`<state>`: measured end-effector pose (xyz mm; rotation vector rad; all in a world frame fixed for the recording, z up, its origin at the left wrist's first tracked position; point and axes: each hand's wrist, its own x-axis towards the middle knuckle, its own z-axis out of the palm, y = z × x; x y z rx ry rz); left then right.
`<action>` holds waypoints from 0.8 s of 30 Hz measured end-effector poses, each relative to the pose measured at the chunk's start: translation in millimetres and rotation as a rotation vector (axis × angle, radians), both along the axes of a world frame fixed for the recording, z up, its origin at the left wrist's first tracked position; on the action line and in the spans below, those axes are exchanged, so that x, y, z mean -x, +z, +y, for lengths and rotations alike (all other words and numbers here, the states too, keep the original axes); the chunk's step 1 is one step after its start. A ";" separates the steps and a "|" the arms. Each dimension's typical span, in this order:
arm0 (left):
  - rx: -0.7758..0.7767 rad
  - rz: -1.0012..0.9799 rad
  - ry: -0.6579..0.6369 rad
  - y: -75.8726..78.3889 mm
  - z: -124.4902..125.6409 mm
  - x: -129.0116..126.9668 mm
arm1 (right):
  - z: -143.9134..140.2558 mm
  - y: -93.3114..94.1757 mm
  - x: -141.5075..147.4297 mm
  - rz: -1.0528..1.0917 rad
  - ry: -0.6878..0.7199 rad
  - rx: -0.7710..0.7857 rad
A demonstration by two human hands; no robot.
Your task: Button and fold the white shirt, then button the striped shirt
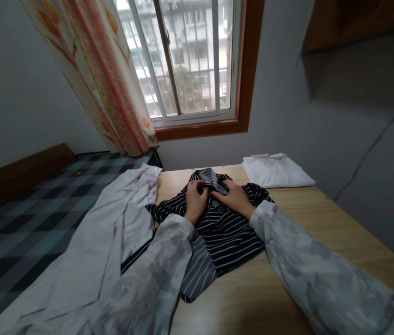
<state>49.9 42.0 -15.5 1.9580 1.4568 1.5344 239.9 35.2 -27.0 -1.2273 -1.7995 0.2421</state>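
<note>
A black shirt with white stripes lies rumpled on the wooden table, its greyer inner side showing at the collar and at the lower left corner. My left hand pinches the cloth near the collar, thumb and fingers closed on it. Just to the right, my right hand grips the other side of the collar, its thumb pointing toward the left hand. Parts of both hands' fingertips are hidden in the folds. Both my forearms wear loose grey-and-white patterned sleeves.
Several white garments lie along the table's left side, beside a bed with a checked cover. A folded white shirt rests at the far right corner. Behind are a wall, a window and a flowered curtain.
</note>
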 end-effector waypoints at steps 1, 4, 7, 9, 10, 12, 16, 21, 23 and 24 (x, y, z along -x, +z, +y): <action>-0.017 -0.034 -0.012 1.2 0.0 -0.2 | 0.5 -0.3 -0.5 -0.012 0.018 -0.007; -0.060 -0.153 -0.057 5.0 -1.0 -1.0 | 1.4 0.5 -2.0 -0.005 0.086 -0.025; -0.057 -0.266 -0.056 6.6 -0.9 0.0 | 1.3 1.9 -2.9 0.055 0.106 -0.034; -0.037 -0.289 -0.022 5.9 0.7 1.8 | 0.8 2.2 -2.9 0.104 0.093 -0.037; -0.026 -0.278 -0.004 5.3 1.7 2.9 | 0.5 2.3 -2.8 0.125 0.091 -0.038; -0.010 -0.218 0.019 4.1 3.4 4.7 | -0.1 2.5 -2.4 0.149 0.103 -0.037; -0.028 -0.052 0.131 5.8 1.7 4.7 | -2.2 5.3 -1.6 0.183 0.120 -0.035; -0.146 0.076 0.098 13.8 -9.2 -1.3 | -10.9 16.1 -3.8 0.277 0.010 -0.196; -0.149 0.096 0.004 15.5 -12.4 -3.8 | -14.7 19.7 -5.7 0.335 0.034 -0.219; -0.139 0.099 -0.037 15.6 -13.4 -4.8 | -15.5 20.4 -6.7 0.364 0.071 -0.208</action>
